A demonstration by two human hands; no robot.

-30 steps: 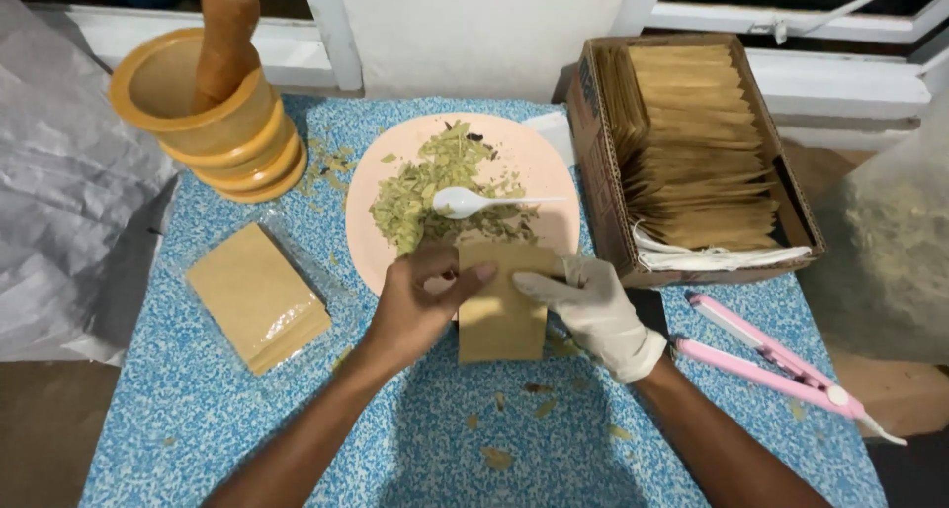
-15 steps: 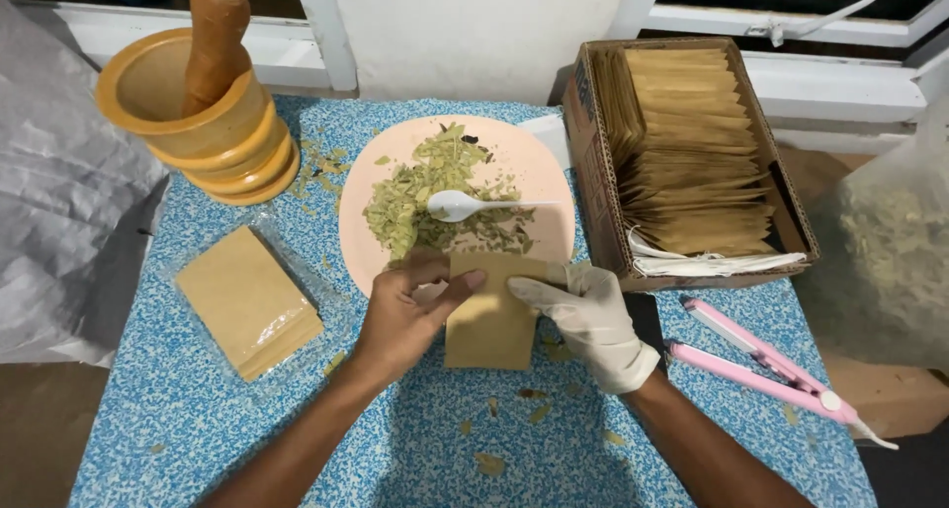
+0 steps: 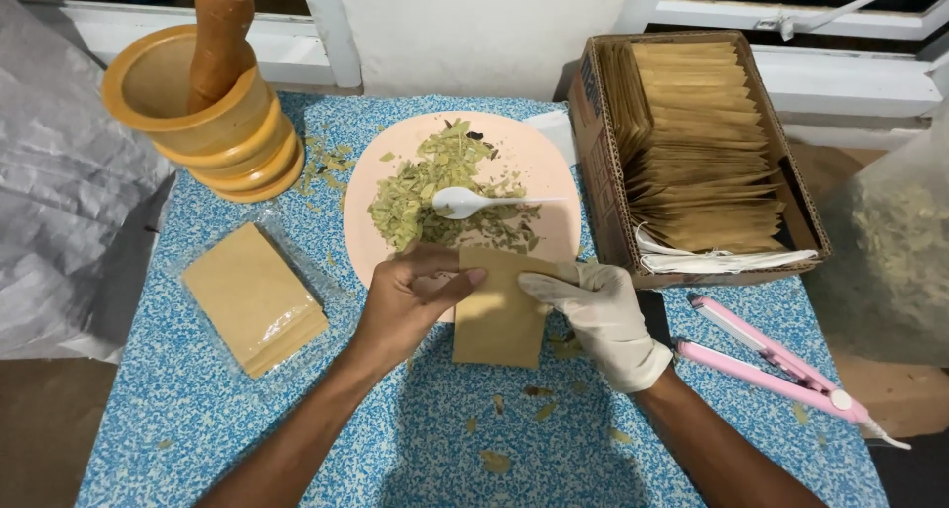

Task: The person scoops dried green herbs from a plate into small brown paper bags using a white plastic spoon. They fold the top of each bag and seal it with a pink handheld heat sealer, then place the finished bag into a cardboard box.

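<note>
A small brown paper pouch [image 3: 499,315] stands upright over the blue speckled table [image 3: 415,439], held from both sides. My bare left hand [image 3: 405,300] pinches its upper left edge with thumb and fingers. My right hand [image 3: 598,315], in a white glove, grips its upper right edge. Just behind the pouch lies a pink plate [image 3: 539,162] heaped with dried green leaf pieces [image 3: 420,187], and a white plastic spoon [image 3: 474,203] rests on the leaves.
A wooden mortar and pestle [image 3: 203,98] stands at the back left. A wrapped stack of brown pouches [image 3: 252,296] lies left. A cardboard box of pouches [image 3: 692,142] sits right, with a pink sealing tool [image 3: 776,370] near it. Leaf crumbs dot the table.
Both hands keep hold of the pouch; it has shifted slightly left and toward me. My left fingers have moved up along its top edge.
</note>
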